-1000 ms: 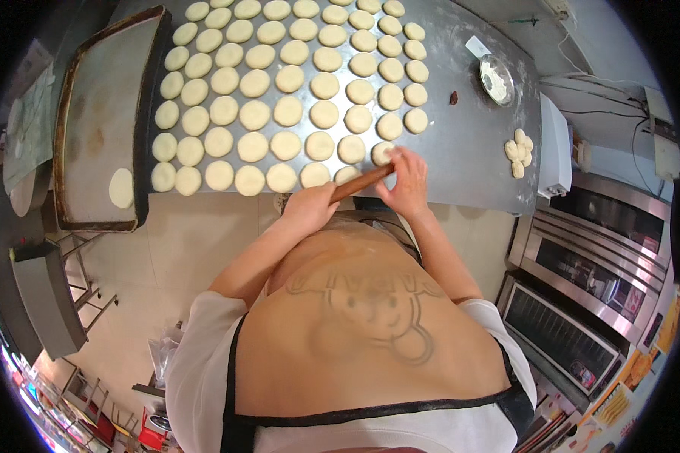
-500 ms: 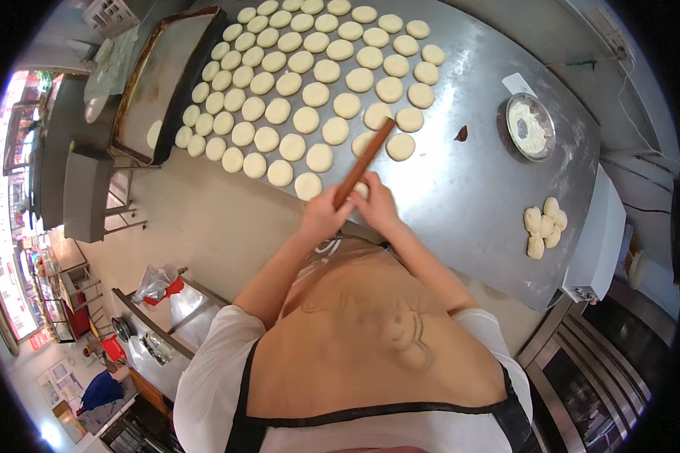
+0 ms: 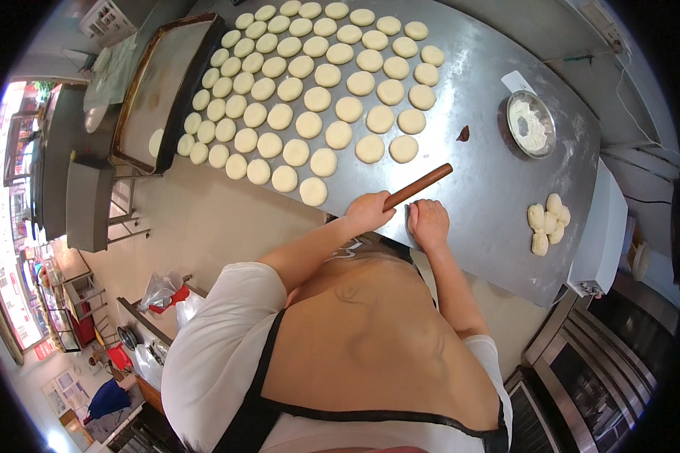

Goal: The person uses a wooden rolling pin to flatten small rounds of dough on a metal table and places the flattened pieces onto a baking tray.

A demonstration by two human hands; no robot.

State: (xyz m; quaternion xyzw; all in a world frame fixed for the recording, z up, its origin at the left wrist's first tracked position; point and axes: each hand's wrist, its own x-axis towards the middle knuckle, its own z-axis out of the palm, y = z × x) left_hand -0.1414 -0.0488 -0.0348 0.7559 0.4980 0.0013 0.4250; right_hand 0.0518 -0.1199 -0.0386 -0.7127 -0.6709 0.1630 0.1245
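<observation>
In my left hand (image 3: pixel 367 212) is the near end of a brown wooden rolling pin (image 3: pixel 425 184), which slants up to the right over the metal table. My right hand (image 3: pixel 431 223) rests at the table's near edge with its fingers curled closed. Whatever may be under or inside those fingers is hidden. Flat round dough discs (image 3: pixel 369 149) lie in rows beyond my left hand and off to the left. Several small unrolled dough balls (image 3: pixel 540 220) sit clustered to the right of my right hand.
A metal bowl of white flour (image 3: pixel 530 125) stands at the far right of the steel table (image 3: pixel 476 181), beside a white card (image 3: pixel 516 83). A small dark brown scrap (image 3: pixel 463 134) lies left of the bowl. At the table's left stands a dark-rimmed baking tray (image 3: pixel 166 83) with one disc in it.
The rolling pin has swung right and down in my left hand. My right hand has come away from beside the left, moving right and closing near the table edge. A disc near my hands is no longer visible.
</observation>
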